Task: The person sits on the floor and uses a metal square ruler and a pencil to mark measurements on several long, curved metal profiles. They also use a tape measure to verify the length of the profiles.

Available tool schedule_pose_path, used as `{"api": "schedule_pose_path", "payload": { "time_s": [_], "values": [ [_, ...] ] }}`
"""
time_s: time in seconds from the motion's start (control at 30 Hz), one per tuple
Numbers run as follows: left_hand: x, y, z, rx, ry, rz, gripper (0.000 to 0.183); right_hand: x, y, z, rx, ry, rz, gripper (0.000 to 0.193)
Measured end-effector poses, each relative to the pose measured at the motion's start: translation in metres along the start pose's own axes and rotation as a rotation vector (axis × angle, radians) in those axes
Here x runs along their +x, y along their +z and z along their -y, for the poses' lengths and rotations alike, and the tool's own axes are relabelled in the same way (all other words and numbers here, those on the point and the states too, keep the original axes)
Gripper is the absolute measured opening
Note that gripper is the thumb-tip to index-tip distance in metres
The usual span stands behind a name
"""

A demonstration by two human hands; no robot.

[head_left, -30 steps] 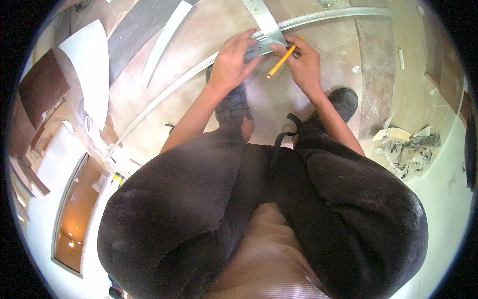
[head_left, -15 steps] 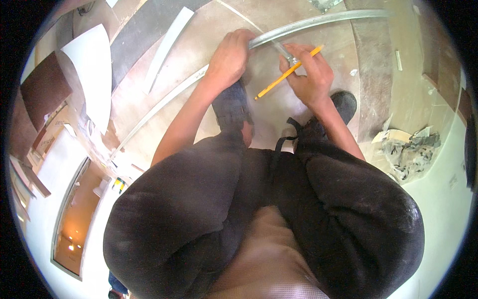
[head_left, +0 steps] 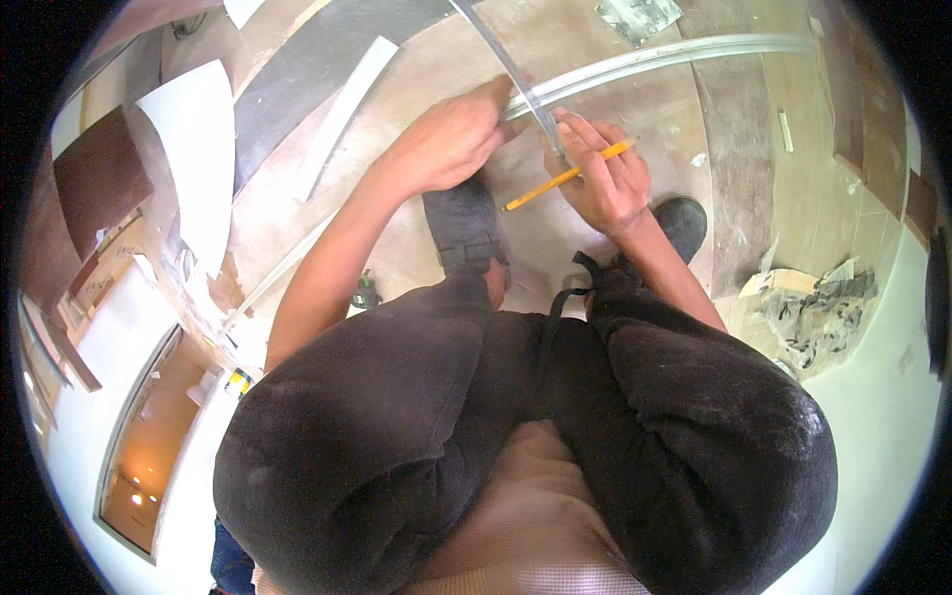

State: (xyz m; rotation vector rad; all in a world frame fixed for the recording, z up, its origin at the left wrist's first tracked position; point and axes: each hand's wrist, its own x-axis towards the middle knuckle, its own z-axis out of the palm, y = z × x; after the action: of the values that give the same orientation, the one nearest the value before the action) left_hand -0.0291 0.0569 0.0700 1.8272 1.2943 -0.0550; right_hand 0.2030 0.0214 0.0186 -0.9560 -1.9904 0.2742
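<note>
Floor [head_left: 659,114]: pale and brown boards spread around the crouching person, across the centre and upper part of the frame
Black trousers [head_left: 337,426]: both bent knees fill the lower half of the frame
Long pale strip [head_left: 645,58]: bows from the upper right to the left hand at upper centre, then shows again beyond the forearm at centre left; whether it is raised off the floor there I cannot tell
Metal square [head_left: 508,64]: crosses over the strip at upper centre, seen nearly edge-on; the step in hand looks like setting it across the strip, and the next move seems to call for a steady strip and the square laid flat
Left hand [head_left: 451,144]: narrow, apparently closed over the strip just beside the square, some fingertips hidden
Right hand [head_left: 607,188]: curled narrow, holding the square's lower end, with the pencil tucked among its fingers
Yellow pencil [head_left: 540,189]: slants below the strip, right of centre, apart from it
</note>
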Motion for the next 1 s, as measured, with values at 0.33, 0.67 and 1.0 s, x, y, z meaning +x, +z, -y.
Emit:
{"api": "schedule_pose_path", "payload": {
  "time_s": [0.33,0.67,1.0],
  "values": [
    [-0.041,-0.032,-0.035,-0.078,0.209,-0.143,0.085,0.035,-0.009,0.014,0.061,-0.105,-0.061,0.039],
    [-0.052,-0.039,-0.058,-0.041,0.036,-0.299,0.082,0.035,-0.019,0.024,0.21,-0.089,-0.079,0.04],
    [-0.068,-0.072,-0.086,-0.072,-0.06,-0.203,0.061,0.025,-0.016,0.034,0.684,0.297,-0.135,0.057]
  ]
}}
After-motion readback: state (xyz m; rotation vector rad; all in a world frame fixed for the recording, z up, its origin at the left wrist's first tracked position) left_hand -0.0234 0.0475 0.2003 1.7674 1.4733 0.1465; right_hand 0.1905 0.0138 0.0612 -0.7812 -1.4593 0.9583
